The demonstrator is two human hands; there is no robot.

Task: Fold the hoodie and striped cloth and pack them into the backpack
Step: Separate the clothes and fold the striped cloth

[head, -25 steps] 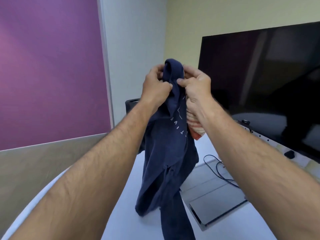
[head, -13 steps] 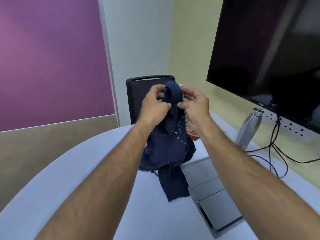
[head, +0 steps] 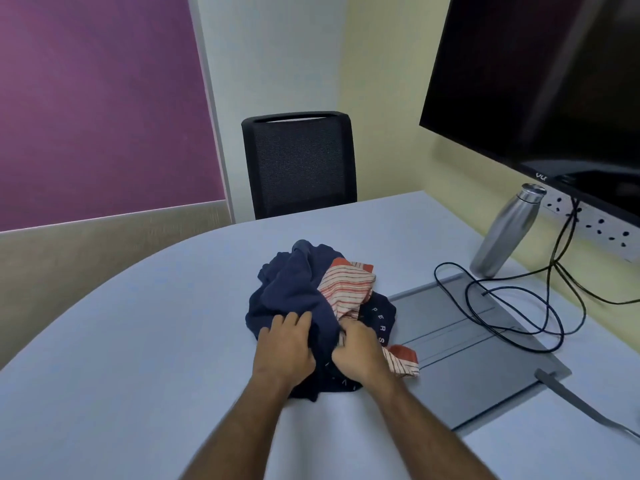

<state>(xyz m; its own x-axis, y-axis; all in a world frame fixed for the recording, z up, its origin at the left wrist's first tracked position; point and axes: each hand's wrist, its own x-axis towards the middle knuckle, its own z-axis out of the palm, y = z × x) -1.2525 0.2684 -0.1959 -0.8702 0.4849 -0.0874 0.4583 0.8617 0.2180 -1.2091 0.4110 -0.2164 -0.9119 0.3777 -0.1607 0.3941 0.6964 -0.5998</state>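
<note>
Two bare forearms are reaching in from six o'clock over the pale surface (head: 145, 341), the left hand (head: 284, 344) lying on the crumpled navy hoodie (head: 294, 292) with fingers curling into the fabric, the right hand (head: 356, 353) bunching cloth where hoodie and striped cloth (head: 348, 287) are tangling together. At three o'clock, black cables (head: 512, 306) are looping over a grey panel (head: 460, 362); a steel bottle (head: 505, 230) is standing beyond. At twelve o'clock, a black chair (head: 299, 164) is facing the heap.

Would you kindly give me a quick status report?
Both hands, left hand and right hand, gripping navy hoodie bunched on table. Striped cloth tangled in it. No backpack visible.
</note>
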